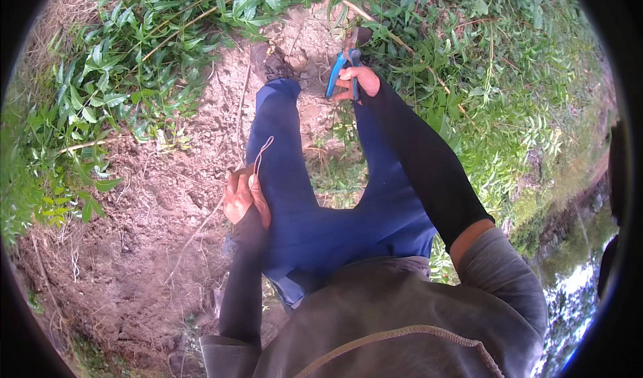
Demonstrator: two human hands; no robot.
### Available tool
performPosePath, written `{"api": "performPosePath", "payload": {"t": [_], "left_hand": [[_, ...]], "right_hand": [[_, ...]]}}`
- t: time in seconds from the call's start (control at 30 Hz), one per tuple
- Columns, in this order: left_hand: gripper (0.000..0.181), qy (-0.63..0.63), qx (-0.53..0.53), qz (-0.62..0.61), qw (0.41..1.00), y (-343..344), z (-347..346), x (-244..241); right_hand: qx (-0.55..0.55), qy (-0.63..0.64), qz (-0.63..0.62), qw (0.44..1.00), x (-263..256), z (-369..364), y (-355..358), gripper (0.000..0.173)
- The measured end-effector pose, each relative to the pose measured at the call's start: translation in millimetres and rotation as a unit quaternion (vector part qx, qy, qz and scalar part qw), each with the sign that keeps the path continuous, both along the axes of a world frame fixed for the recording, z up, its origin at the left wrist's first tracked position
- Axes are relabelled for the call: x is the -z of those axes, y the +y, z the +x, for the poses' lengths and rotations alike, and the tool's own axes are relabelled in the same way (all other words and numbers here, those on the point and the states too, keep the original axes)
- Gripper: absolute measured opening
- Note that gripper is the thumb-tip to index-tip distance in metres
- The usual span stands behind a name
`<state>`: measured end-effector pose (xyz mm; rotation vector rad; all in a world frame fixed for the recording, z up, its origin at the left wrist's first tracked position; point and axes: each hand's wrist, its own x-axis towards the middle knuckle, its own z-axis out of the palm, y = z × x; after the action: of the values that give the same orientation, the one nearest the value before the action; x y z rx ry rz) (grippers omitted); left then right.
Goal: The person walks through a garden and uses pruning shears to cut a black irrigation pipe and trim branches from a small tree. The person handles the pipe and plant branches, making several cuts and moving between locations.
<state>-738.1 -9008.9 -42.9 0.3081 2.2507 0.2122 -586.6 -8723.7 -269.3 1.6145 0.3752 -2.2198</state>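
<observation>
In my right hand (369,80) is a pair of pruning shears (335,71) with blue handles. Its blades point away from me, over the soil near my right foot, and the handles are spread apart. My left hand (238,197) is beside my left thigh, fingers closed on a thin pale strand (260,152). A narrow loop of it stands up past the fingertips. A similar pale line (193,245) trails from the hand towards the ground; whether it is twine or a plant stem, I cannot tell.
Leafy green plants (150,46) grow at the upper left, with more foliage (482,76) on the right. Dry, crumbly soil (166,187) lies between, strewn with thin roots and twigs. A pale cut stem (387,28) lies among the right-hand leaves. Water (577,277) appears at the lower right.
</observation>
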Motion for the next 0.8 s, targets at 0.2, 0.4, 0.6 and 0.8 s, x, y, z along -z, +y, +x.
{"api": "performPosePath", "payload": {"t": [0.2, 0.4, 0.6, 0.8], "left_hand": [[0.045, 0.012, -0.015, 0.036, 0.999, -2, 20, 4], [0.053, 0.006, -0.053, 0.065, 0.996, 2, 25, 1], [0.054, -0.01, -0.051, 0.08, 0.995, 3, 24, 8], [0.055, -0.002, -0.043, 0.091, 0.995, 5, 22, 0]], "right_hand": [[-0.091, -0.045, 0.021, 0.995, 97, 6, 25, 0.041], [-0.155, -0.055, 0.082, 0.983, 158, 2, 45, 0.016], [-0.202, -0.013, 0.079, 0.976, 196, 7, 68, 0.012], [-0.263, 0.011, 0.121, 0.957, 178, -15, 72, 0.02]]}}
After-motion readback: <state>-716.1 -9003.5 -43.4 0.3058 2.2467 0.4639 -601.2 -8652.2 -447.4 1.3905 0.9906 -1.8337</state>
